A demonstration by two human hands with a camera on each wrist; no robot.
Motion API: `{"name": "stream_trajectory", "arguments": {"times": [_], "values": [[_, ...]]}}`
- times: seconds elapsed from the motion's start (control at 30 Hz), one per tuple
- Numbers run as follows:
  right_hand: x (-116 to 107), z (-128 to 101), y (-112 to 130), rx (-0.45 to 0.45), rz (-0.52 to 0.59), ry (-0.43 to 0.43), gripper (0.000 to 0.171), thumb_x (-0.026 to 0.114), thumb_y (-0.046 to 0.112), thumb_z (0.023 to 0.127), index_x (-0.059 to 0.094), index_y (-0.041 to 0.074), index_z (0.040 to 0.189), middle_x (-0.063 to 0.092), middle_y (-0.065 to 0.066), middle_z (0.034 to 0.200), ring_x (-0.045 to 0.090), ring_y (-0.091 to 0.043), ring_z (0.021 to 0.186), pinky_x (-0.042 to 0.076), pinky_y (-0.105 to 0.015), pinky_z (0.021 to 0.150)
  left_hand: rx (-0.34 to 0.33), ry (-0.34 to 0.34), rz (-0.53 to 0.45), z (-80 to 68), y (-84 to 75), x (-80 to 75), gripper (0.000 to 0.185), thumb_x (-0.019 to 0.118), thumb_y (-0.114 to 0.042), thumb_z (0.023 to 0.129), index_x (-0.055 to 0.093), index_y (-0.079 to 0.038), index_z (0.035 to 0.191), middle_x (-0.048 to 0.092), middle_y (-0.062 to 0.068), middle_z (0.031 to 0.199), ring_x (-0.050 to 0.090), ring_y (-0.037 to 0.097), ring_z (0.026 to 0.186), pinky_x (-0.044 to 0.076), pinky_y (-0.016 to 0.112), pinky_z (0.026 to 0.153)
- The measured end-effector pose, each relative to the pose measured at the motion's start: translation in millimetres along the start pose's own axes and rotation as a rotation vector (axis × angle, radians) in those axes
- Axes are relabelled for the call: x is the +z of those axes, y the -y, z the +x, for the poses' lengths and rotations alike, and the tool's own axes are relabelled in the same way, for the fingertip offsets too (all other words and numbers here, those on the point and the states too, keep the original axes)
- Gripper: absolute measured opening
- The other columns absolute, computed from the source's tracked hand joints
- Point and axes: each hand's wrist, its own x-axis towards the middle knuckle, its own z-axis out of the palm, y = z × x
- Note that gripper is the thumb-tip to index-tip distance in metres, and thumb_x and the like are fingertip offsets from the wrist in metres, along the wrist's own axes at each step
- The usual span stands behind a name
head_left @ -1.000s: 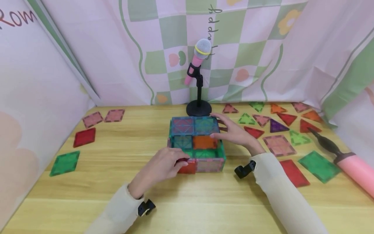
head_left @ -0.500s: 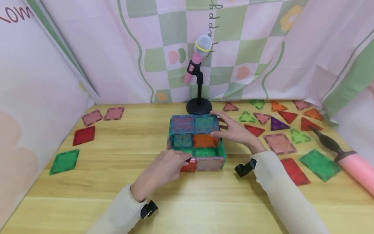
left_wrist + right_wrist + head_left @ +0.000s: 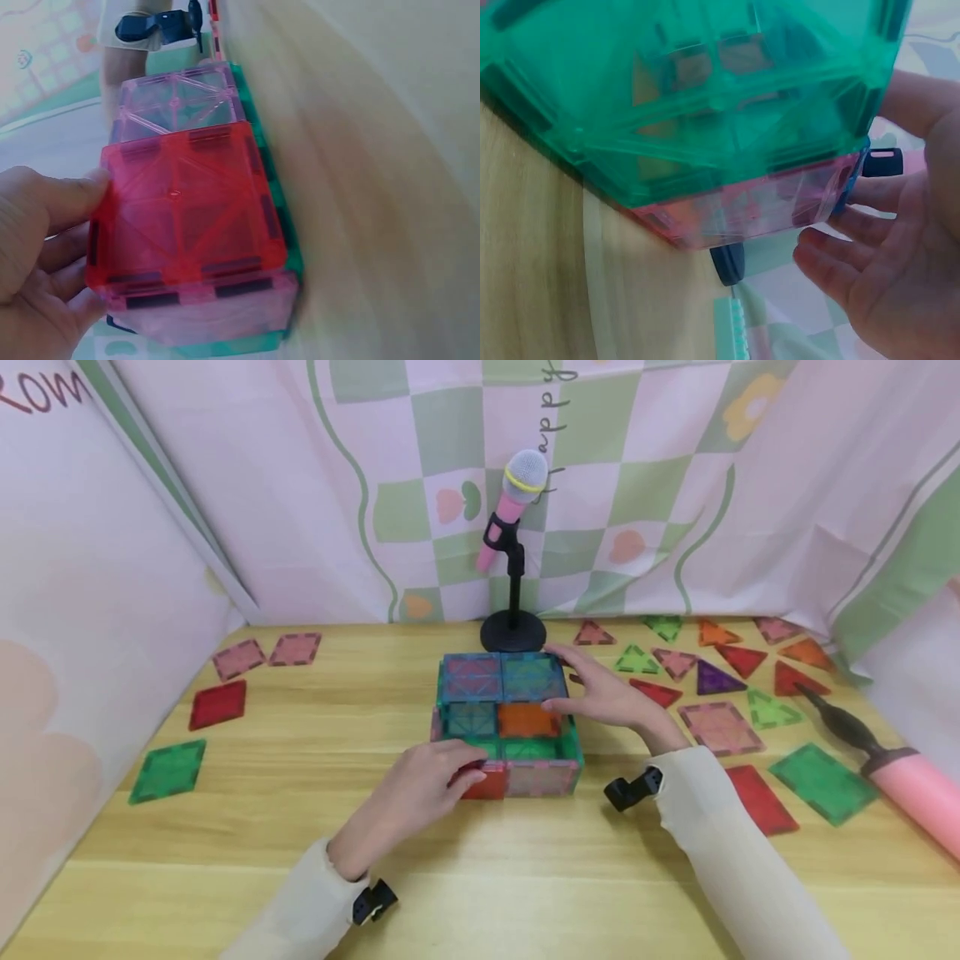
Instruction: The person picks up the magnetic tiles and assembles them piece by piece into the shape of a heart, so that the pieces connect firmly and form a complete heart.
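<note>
A low box of see-through magnetic tiles (image 3: 536, 779) stands mid-table, with blue squares on its raised back part and an orange tile (image 3: 528, 720) inside. At its front left, my left hand (image 3: 412, 785) pinches the upper edge of a red square magnetic tile (image 3: 184, 206), thumb in front and fingers behind. That tile lies flat against the front wall, beside a pale pink square (image 3: 176, 101). My right hand (image 3: 603, 697) rests at the box's right back corner, fingers loosely spread along the side. A green side wall (image 3: 727, 105) fills much of the right wrist view.
Behind the box stands a toy microphone (image 3: 513, 510) on a black stand. Several triangle tiles (image 3: 716, 677) and larger tiles (image 3: 825, 782) lie at right, near a pink tool with a black tip (image 3: 911, 785). More tiles (image 3: 168, 771) lie along the left.
My left hand has shifted slightly at the red tile, its fingers first lowering over the edge, then lifting a little. The right hand keeps its place at the box.
</note>
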Motion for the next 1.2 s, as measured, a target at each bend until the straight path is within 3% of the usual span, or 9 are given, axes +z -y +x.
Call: {"name": "stream_trajectory", "arguments": {"times": [0.17,0.3,0.4,0.57,0.77,0.9,1.0,1.1,1.2], "values": [[-1,0,8,0.007,-0.025,-0.004,0.080,0.068,0.025,0.088,0.021,0.005,0.150,0.022,-0.021,0.154,0.024,-0.039,0.140,0.025,-0.058,0.110,-0.004,-0.099,0.014,-7.8,6.2,0.2,0.025,0.072,-0.016,0.084,0.068,-0.006,0.107,0.067,0.004,0.105,0.064,0.017,0.096,0.054,0.031,0.084],[-3,-5,15,-0.002,-0.062,-0.033,0.081,0.070,0.023,0.087,0.022,0.003,0.149,0.022,-0.022,0.153,0.027,-0.040,0.138,0.028,-0.058,0.109,-0.058,-0.160,-0.030,-11.3,10.9,-0.7,0.036,0.075,-0.018,0.082,0.064,-0.006,0.114,0.059,0.008,0.119,0.056,0.023,0.113,0.050,0.036,0.094],[-2,-8,21,-0.015,-0.105,-0.060,0.078,0.070,0.023,0.087,0.026,0.004,0.148,0.025,-0.022,0.152,0.030,-0.041,0.137,0.028,-0.058,0.108,-0.087,-0.169,-0.050,-12.7,14.0,-0.4,0.039,0.075,-0.019,0.082,0.063,-0.005,0.116,0.055,0.011,0.125,0.051,0.026,0.118,0.048,0.038,0.097],[1,-12,30,-0.051,-0.130,-0.102,0.069,0.070,0.021,0.087,0.035,0.004,0.143,0.036,-0.020,0.146,0.039,-0.038,0.129,0.035,-0.056,0.104,-0.068,-0.186,-0.048,-14.2,16.3,1.0,0.033,0.076,-0.019,0.081,0.067,-0.004,0.109,0.058,0.011,0.122,0.053,0.025,0.116,0.048,0.037,0.097],[8,-19,39,-0.132,-0.136,-0.138,0.050,0.069,0.012,0.087,0.050,-0.002,0.131,0.056,-0.019,0.124,0.054,-0.034,0.114,0.044,-0.051,0.097,-0.053,-0.179,-0.050,-15.6,17.1,0.9,0.028,0.075,-0.019,0.082,0.069,-0.004,0.105,0.061,0.010,0.116,0.055,0.023,0.113,0.049,0.036,0.095],[20,-25,57,-0.220,-0.244,-0.148,0.041,0.070,0.014,0.086,0.058,-0.001,0.123,0.065,-0.015,0.113,0.062,-0.028,0.101,0.051,-0.046,0.088,-0.007,-0.128,0.001,-16.6,18.9,-2.9,0.023,0.071,-0.019,0.086,0.071,-0.004,0.104,0.067,0.006,0.108,0.060,0.020,0.105,0.051,0.034,0.091],[36,-29,77,-0.274,-0.338,-0.086,0.037,0.069,0.020,0.087,0.063,0.003,0.120,0.068,-0.010,0.112,0.064,-0.025,0.100,0.052,-0.042,0.087,0.066,-0.098,0.064,-16.1,19.8,-6.6,0.019,0.068,-0.018,0.088,0.073,-0.006,0.102,0.071,0.004,0.103,0.064,0.019,0.100,0.051,0.035,0.090],[54,-33,92,-0.305,-0.394,0.000,0.030,0.069,0.021,0.088,0.068,0.007,0.114,0.070,-0.006,0.107,0.067,-0.020,0.095,0.055,-0.035,0.080,0.114,-0.103,0.119,-14.8,20.0,-8.3,0.015,0.069,-0.017,0.087,0.074,-0.008,0.099,0.073,0.002,0.098,0.066,0.018,0.097,0.050,0.036,0.088],[68,-35,99,-0.314,-0.436,-0.003,0.020,0.071,0.018,0.086,0.073,0.010,0.104,0.073,-0.002,0.097,0.068,-0.015,0.084,0.055,-0.029,0.071,0.128,-0.118,0.145,-13.9,19.7,-7.4,0.014,0.071,-0.017,0.086,0.075,-0.009,0.097,0.074,0.001,0.094,0.067,0.017,0.093,0.050,0.035,0.084]]}}
